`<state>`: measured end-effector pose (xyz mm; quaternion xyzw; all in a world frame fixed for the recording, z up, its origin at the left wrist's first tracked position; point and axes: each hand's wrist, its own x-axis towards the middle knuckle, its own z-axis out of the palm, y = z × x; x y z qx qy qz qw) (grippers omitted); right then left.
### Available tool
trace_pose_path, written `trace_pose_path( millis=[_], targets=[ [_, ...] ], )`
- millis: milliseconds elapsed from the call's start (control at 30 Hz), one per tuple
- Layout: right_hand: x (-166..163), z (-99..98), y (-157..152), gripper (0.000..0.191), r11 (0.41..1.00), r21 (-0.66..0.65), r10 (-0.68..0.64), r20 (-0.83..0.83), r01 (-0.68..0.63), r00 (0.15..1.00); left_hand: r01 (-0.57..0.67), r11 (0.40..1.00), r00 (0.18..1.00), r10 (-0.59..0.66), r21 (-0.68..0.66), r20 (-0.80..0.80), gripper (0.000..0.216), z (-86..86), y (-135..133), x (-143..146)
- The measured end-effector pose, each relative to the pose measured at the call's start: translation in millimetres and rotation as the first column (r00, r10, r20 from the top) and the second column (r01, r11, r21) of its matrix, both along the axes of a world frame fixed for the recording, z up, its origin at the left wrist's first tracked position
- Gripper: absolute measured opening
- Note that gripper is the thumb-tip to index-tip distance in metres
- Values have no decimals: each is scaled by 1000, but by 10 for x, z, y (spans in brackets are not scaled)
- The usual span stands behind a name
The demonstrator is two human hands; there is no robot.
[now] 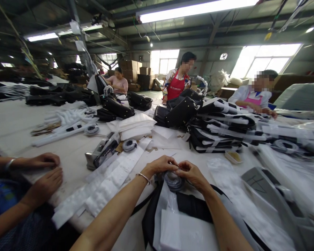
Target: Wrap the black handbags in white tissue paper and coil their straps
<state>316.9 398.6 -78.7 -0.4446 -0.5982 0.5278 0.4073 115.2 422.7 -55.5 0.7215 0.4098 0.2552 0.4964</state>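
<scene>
My left hand (162,164) and my right hand (193,174) meet with their fingertips pinched together, just above a grey coil (174,182) in a clear wrapping. What lies between the fingers is too small or hidden to make out. Below my hands a black bag (192,205) rests near the table's front edge, a dark strap (143,202) running out to its left. A white sheet (188,230) covers part of its front, and clear plastic shows above the sheet.
Left of me are another person's hands (45,174). White padded strips (107,190), a tape dispenser (96,155) and another coil (129,145) lie left of the bag. Black bags (176,113) are piled ahead. At right stands a grey dispenser (264,184) near a small dish (234,157).
</scene>
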Motion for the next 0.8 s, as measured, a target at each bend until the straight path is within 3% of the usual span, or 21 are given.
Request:
trace_pose_path(
  millis=[233,433,800],
  targets=[
    [-52,64,-44,51,1000,-15,-12,-8,12,1000,-52,998,998,53,-21,39,28,-4,-14,38],
    [-102,103,-56,55,994,-94,42,-121,-53,992,-112,994,987,111,-1,112,37,43,-64,25],
    [-138,49,-10,39,991,-18,-134,-46,133,990,-53,998,981,60,-42,182,29,-29,19,84]
  ],
)
